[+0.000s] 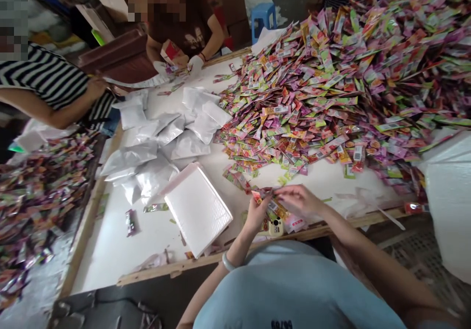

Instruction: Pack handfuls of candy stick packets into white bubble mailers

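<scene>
My left hand (256, 213), with a pale bangle on the wrist, is closed round some small colourful packets (272, 206) near the table's front edge. Just to the right, my right hand (300, 200) has its fingertips together at the top end of these packets. Under the hands lie a phone (275, 227) with a pale yellow case and a pink-and-white wrapper (294, 222). A large heap of colourful packets (294, 103) spreads from the middle of the table to the back right. Left of my hands lies a stack of white padded envelopes (198, 211).
Silvery-white filled bags (147, 157) cover the table's left middle. A person in brown (187, 30) handles packets across the table; a striped-shirt person (55, 84) stands left. A second packet heap (44, 187) is at far left, a white wrapped block (449, 196) at right.
</scene>
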A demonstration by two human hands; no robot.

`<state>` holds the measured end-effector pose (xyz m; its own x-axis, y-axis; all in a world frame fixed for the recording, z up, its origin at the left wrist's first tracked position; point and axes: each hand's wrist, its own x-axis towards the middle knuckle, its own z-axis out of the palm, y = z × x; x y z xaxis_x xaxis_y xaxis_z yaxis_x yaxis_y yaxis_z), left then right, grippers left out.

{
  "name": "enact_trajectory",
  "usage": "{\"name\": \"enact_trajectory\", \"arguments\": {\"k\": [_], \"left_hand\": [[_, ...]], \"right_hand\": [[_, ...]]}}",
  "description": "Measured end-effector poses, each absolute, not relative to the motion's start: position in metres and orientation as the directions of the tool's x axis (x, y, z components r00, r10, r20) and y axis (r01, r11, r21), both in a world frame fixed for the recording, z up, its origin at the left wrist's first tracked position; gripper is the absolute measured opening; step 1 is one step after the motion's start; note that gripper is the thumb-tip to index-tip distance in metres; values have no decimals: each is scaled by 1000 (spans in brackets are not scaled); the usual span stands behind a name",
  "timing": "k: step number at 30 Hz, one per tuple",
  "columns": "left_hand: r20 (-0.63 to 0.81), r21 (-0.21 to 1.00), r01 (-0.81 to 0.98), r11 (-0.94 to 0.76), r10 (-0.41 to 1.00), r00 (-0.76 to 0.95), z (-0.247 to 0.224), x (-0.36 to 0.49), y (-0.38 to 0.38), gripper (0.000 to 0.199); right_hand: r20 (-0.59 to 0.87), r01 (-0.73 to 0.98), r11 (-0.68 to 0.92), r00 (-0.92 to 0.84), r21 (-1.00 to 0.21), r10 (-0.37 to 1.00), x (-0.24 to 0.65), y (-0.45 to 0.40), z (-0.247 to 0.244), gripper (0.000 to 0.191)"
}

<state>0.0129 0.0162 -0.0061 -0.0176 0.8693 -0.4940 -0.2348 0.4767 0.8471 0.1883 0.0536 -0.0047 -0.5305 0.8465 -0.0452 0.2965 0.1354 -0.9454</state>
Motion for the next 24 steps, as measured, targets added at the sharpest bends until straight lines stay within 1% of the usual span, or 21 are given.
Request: {"name": "enact_trajectory", "arguments": {"k": [1, 2, 4, 5, 6, 7, 8, 9, 10, 12, 14, 17, 20, 21, 22, 23, 24], "left_hand": [[-478, 853, -260, 452, 877, -45, -7, 9, 14, 45], [-479, 843, -301, 445, 877, -46, -8, 4, 12, 46], [-526, 774, -400, 490, 850, 23, -10, -4, 7, 53], [-556, 730, -441, 523, 829, 64, -11, -7, 4, 56], [-578, 692, -475, 544, 811, 88, -12, -9, 1, 58], [-595, 664, -504, 552, 798, 91, -14, -10, -2, 59], [-609, 645, -529, 552, 789, 81, -15, -11, -4, 60], [-622, 631, -547, 551, 780, 69, -16, -10, -6, 62], [-635, 620, -556, 554, 770, 59, -16, -9, -7, 63], [-653, 611, -543, 576, 755, 65, -13, -6, -9, 61], [-637, 634, -493, 596, 764, 103, -7, -2, -9, 59], [-548, 723, -403, 561, 821, 160, 1, 3, -9, 58], [-500, 779, -357, 516, 854, 142, 1, 7, -10, 51], [-509, 780, -358, 514, 853, 116, -1, 7, -11, 50], [-526, 772, -366, 520, 845, 90, -2, 7, -12, 51], [-548, 757, -381, 531, 833, 72, -3, 6, -14, 55], [-570, 736, -400, 546, 819, 69, -4, 6, -15, 59]], "right_hand": [[-44, 395, 192, -515, -899, 856, 198, 65, -6, 29], [-27, 527, 257, -472, -811, 881, 207, 77, -8, 32], [17, 772, 351, -404, -529, 915, 221, 97, -16, 42], [24, 836, 384, -408, -393, 913, 226, 104, -20, 44], [24, 862, 414, -426, -293, 904, 229, 107, -24, 44], [27, 865, 443, -450, -236, 892, 231, 107, -28, 44], [40, 855, 470, -473, -218, 880, 232, 104, -31, 44], [63, 837, 495, -495, -233, 867, 231, 98, -34, 43], [93, 813, 515, -510, -271, 855, 229, 90, -34, 43], [159, 745, 541, -524, -389, 837, 220, 67, -32, 41], [199, 653, 559, -542, -511, 816, 204, 40, -23, 36], [177, 538, 576, -618, -615, 766, 180, 2, -6, 26], [155, 397, 578, -714, -713, 683, 181, -8, 6, 27], [167, 345, 546, -712, -763, 682, 188, -2, 7, 27], [184, 314, 505, -675, -804, 714, 198, 9, 6, 29], [196, 321, 459, -601, -829, 775, 208, 26, 4, 30], [203, 378, 416, -488, -827, 849, 216, 46, -1, 31]]}}
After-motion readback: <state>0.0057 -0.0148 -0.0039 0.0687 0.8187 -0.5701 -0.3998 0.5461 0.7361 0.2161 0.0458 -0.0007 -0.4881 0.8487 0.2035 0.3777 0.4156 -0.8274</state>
